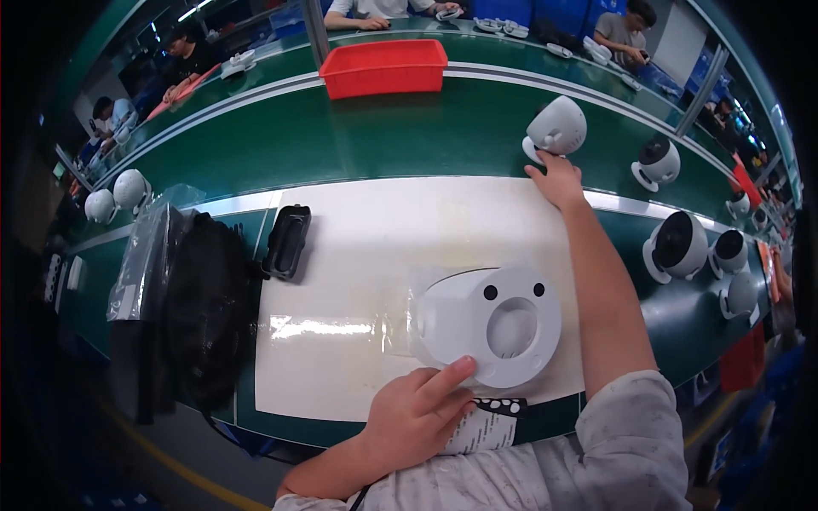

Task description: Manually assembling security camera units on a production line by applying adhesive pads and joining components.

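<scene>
A white plastic device (439, 315), rounded with a ring-shaped base toward me, lies on the pale work mat; two black round pads sit on the ring. My left hand (413, 417) is beside its near edge, index finger stretched to the rim. The other fingers curl over a sheet of round pads (503, 407), black strip on printed backing, at the table's front edge. My right hand (560, 180) reaches far forward, fingers stretched and thumb apart, touching the foot of an upright white round-headed device (558, 126). Its fingertips are partly hidden by that foot.
Left of the mat stand a black open case (289, 242), a black bag (209, 307) and a clear plastic bag (141, 264). Several white devices with dark round fronts (682, 245) stand at the right. A red bin (383, 68) sits beyond; other people work across the line.
</scene>
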### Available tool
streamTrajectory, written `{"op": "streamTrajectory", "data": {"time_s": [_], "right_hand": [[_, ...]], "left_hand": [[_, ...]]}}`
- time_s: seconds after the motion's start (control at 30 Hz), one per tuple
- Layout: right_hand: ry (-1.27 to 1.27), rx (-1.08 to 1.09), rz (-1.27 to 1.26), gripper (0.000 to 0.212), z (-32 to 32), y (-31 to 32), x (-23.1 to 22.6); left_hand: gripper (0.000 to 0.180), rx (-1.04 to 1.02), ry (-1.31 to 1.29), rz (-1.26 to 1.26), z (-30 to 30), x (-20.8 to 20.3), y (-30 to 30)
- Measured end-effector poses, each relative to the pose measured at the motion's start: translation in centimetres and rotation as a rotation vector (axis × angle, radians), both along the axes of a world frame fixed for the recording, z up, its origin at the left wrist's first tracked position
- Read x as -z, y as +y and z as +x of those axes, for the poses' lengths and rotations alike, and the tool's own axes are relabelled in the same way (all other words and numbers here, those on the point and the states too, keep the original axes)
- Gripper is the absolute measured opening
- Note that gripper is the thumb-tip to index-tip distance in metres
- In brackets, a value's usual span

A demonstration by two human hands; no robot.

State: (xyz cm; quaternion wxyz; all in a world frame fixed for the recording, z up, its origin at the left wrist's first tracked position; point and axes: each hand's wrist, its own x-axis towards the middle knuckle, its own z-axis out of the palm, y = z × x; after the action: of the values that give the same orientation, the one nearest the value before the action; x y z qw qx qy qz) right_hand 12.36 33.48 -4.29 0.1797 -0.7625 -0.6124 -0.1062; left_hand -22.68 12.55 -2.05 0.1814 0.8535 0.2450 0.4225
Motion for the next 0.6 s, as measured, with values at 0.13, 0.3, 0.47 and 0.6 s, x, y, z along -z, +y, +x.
{"op": "streamTrajectory", "data": {"time_s": [0.13,0.3,0.47,0.6], "right_hand": [[-0.205,-0.135,0.284,0.02,1.4,-1.9,-1.6],[-0.157,-0.19,0.121,0.02,1.2,-9.3,-2.9],[-0.106,-0.14,-0.059,0.034,-1.0,-17.3,-1.5],[-0.115,-0.102,-0.11,0.029,-1.6,-20.2,-2.9]], "left_hand": [[0.012,0.011,-0.007,0.02,0.1,0.3,0.1],[0.014,-0.013,0.012,-0.007,-0.2,0.5,-0.2],[0.016,-0.016,0.007,-0.019,-0.1,0.4,-0.1],[0.019,0.018,-0.02,-0.09,-0.3,-0.2,-0.5]]}}
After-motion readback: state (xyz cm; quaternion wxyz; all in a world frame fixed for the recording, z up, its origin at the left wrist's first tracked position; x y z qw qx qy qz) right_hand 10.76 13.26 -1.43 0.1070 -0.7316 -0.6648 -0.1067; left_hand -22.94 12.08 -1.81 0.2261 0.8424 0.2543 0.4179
